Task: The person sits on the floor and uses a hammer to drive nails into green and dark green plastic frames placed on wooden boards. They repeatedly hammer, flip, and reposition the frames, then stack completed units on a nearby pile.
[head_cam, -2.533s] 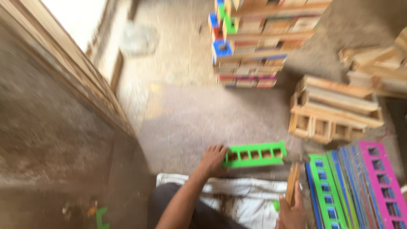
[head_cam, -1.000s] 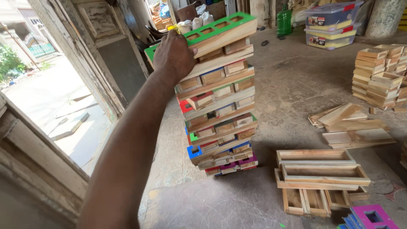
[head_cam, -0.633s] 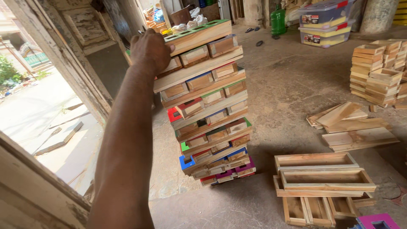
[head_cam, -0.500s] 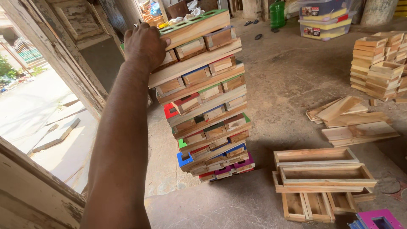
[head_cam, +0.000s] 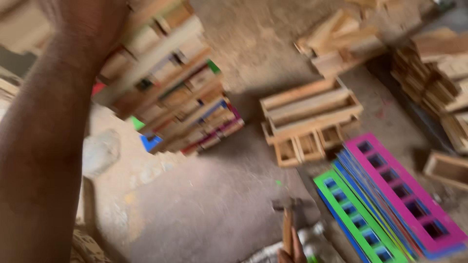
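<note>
Two hands are seen, both only in part. The left hand (head_cam: 85, 22) is raised to the upper rows of a tall stack of wooden frames (head_cam: 170, 92) and is laid against it; because of blur and the picture's edge, it cannot be told whether the fingers are clenched or released. The forearm is stretched down from it along the left side of the view. The stack is stood on the concrete floor (head_cam: 204, 204), and painted edges in red, green, blue and pink are shown among its bare wooden layers.

The right hand (head_cam: 290, 253) is cut off at the lower edge, and a hammer (head_cam: 288, 216) with a wooden handle is grasped in it, the head pointed away from the person. Just to the right of this hand, flat painted frames (head_cam: 390, 195) in green, blue and pink are laid side by side on the floor. Beyond them, unpainted wooden crates (head_cam: 307, 119) are piled, and more bare wooden pieces (head_cam: 438, 68) are heaped further right, well apart from both hands.
</note>
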